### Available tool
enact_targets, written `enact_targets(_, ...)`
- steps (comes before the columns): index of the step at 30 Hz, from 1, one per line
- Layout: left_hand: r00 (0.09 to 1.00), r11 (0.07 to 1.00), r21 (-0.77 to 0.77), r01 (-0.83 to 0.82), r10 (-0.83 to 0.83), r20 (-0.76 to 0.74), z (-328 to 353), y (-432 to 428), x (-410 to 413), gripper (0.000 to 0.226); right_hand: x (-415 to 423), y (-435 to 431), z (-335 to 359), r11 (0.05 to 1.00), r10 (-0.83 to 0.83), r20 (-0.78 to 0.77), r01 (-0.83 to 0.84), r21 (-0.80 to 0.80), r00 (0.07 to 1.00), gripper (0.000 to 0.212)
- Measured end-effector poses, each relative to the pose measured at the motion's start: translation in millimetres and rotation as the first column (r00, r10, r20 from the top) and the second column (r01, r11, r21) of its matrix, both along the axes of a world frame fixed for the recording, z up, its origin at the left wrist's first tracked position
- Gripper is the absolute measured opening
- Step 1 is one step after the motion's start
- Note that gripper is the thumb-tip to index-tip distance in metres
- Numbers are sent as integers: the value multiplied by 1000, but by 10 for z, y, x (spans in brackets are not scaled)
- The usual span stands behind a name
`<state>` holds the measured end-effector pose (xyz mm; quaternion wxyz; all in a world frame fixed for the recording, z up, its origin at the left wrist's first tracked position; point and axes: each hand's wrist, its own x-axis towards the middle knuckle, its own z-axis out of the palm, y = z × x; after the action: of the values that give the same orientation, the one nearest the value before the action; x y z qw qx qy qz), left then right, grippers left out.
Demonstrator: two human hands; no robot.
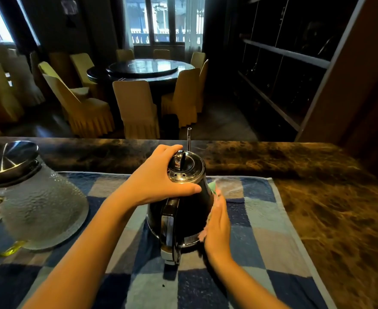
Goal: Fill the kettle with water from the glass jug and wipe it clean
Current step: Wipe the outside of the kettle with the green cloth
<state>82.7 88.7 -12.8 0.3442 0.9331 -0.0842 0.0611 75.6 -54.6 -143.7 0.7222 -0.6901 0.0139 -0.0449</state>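
Left hand [159, 179]: fingers curled over the lid and shoulder of the kettle [183, 208], thumb along the near side, gripping it steady. Right hand [217, 228]: palm and flat fingers pressing a cloth [213, 192] against the kettle's 3 o'clock flank; only pink and green scraps of it show.

The kettle stands upright, lid shut, handle towards 6 o'clock, at the centre of a checked towel [261, 230]. The glass jug [41, 204], lidded, rests on the towel at 9 o'clock, well apart.

Judgement: filling appears finished; wiping is under way, with the far and left sides probably outstanding.

Clearance: bare counter [328, 208] at 3 o'clock; counter edge at 12 o'clock near the kettle; a thin upright tube [189, 139] just behind it.
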Motion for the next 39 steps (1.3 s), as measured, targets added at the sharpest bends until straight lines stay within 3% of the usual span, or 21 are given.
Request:
enact_targets(3, 999, 1000, -8, -10, 10, 39, -28, -15, 2, 101, -223, 92, 76, 998, 27, 15, -26, -63, 1000, 41)
enact_targets(6, 996, 998, -60, -34, 38, 75, -35, -48, -24, 98, -276, 161, 420, 994, 101, 203, -90, -64, 974, 52)
enact_targets(9, 991, 990, -130, -50, 65, 114, -72, -58, -33, 83, -68, 188, 570, 994, 86, 261, -100, 43, 961, 39)
enact_targets(16, 994, 977, -201, -71, 86, 69, -111, -51, -33, 90, -301, 195, 94, 998, -36, 39, 34, 56, 999, 41)
enact_targets(18, 994, 977, -204, -65, 80, 68, -108, -57, -44, 93, -519, 241, 122, 999, 7, -14, -8, -46, 1000, 60)
enact_targets(20, 993, 975, -210, -71, 88, 77, -110, -64, -56, 93, -607, 279, 234, 992, 87, 33, -83, -99, 996, 72)
enact_targets(23, 994, 975, -213, -63, 80, 72, -119, -44, -54, 89, -403, 315, 433, 993, 106, 184, -96, -64, 977, 58)
enact_targets(26, 999, 970, -244, -19, 27, 31, -113, 2, -67, 88, -40, 239, 426, 996, -1, 243, 24, -90, 970, 37)
enact_targets(32, 1000, 953, -301, -14, 21, 22, -126, -11, -70, 90, -121, 32, 135, 997, -70, -107, 74, 37, 992, 41)
enact_targets(35, 993, 926, -374, -42, 81, 90, -199, -56, -85, 74, -197, -45, 302, 981, -89, -222, 124, 148, 971, 38)
enact_targets(39, 957, 806, -576, -132, 255, 137, -342, -180, -199, 54, -339, -138, 588, 902, -62, -346, 201, 381, 936, 37)
